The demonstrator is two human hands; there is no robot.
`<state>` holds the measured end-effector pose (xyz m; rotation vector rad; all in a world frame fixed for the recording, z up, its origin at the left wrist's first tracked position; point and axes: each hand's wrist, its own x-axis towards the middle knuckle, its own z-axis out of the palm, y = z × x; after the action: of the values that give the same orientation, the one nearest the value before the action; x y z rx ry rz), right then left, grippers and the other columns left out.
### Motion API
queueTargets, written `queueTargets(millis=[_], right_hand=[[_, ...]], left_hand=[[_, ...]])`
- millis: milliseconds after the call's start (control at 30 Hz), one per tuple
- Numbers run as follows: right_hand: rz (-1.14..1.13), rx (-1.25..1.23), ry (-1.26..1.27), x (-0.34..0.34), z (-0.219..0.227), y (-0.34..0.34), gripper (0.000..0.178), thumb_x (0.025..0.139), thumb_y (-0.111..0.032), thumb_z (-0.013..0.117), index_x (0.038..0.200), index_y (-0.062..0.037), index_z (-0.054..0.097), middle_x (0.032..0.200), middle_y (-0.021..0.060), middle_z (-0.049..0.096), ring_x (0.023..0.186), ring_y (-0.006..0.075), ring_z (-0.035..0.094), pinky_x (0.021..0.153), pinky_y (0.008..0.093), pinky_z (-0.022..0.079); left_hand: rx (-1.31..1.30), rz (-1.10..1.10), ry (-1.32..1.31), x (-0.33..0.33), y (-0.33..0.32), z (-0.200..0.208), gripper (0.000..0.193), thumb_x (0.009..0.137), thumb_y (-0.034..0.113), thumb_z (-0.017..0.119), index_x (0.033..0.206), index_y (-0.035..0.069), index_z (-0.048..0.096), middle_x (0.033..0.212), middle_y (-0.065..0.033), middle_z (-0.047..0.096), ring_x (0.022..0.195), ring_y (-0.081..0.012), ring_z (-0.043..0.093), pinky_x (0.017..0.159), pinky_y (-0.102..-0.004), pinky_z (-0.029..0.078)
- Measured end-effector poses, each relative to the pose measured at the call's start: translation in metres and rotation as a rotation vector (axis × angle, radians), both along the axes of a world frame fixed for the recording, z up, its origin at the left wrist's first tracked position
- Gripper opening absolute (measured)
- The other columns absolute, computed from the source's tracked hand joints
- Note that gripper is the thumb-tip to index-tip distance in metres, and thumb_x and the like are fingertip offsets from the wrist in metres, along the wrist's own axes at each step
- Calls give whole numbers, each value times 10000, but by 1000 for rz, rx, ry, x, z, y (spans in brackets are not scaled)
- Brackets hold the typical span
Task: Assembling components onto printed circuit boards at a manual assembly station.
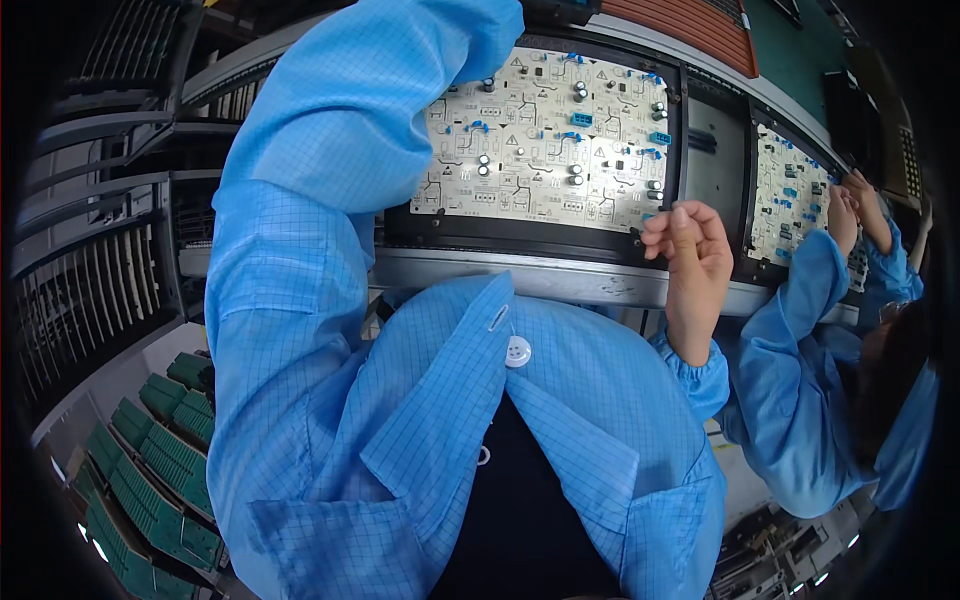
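Observation:
A cream circuit board panel (545,185) lies in a black carrier frame (480,236) in front of me. It bears black capacitors, blue relay-like blocks (582,120) and several small blue parts. My right hand (695,265) is at the panel's near right corner, thumb up and fingers curled inward. Whatever those fingers hold, if anything, is too small to make out. A blue-sleeved left arm (330,130) of mine stretches up and across the panel's left side; the hand at its end is out of sight beyond the upper edge.
A metal rail (520,274) runs along the near side of the carrier. To the right, a co-worker's hands (850,215) are over a second panel (785,190). Dark racks (90,260) stand at the left, with green slotted trays (150,470) below. Orange-red ribbed material (700,30) lies beyond the line.

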<state>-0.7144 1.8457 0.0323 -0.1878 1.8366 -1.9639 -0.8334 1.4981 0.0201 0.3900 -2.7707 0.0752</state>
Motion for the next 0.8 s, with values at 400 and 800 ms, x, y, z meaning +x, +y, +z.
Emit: queueTargets(millis=[400, 800], right_hand=[[112, 111, -113, 21, -3, -76, 152, 969, -133, 518, 1010, 13, 522, 835, 110, 658, 704, 122, 605, 625, 237, 486], [-27, 451, -213, 28, -2, -132, 216, 924, -212, 611, 968, -5, 569, 609, 47, 607, 439, 56, 494, 356, 176, 297]], left_hand=[[1065, -175, 87, 121, -4, 66, 149, 851, 47, 624, 982, -21, 605, 786, -88, 617, 704, -143, 584, 653, -275, 470], [1682, -319, 15, 209, -70, -54, 243, 958, 183, 545, 1153, 45, 587, 1044, -12, 598, 903, -60, 540, 827, -209, 446]])
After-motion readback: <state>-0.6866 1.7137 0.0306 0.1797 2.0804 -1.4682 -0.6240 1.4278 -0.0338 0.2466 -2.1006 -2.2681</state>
